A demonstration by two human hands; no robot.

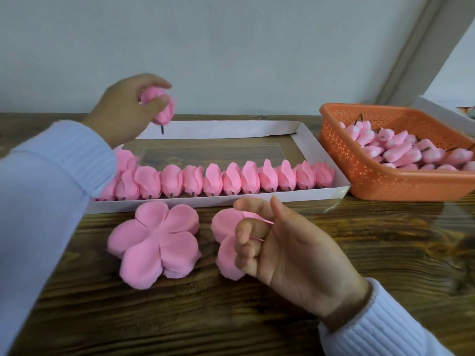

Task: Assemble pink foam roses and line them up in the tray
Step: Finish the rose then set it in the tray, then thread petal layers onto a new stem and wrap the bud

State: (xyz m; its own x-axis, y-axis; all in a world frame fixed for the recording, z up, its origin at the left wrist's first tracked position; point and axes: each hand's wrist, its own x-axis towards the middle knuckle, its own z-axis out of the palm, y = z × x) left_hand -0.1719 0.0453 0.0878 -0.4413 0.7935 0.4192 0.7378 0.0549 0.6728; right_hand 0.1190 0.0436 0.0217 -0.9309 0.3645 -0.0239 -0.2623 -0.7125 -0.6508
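Left hand [123,109] grips a squishy foam rose [160,104] by its bud, right hand [280,240] pinches a flimsy petal sheet [226,242], so go gentle.

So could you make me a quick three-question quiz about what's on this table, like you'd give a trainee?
1. True or false: the orange basket holds pink buds.
2. What does the left hand hold above the white tray?
3. Which lies under the right hand: A) petal stack, B) scissors, C) tape?

Key: 1 true; 2 a rose bud on a dark stem; 3 A.
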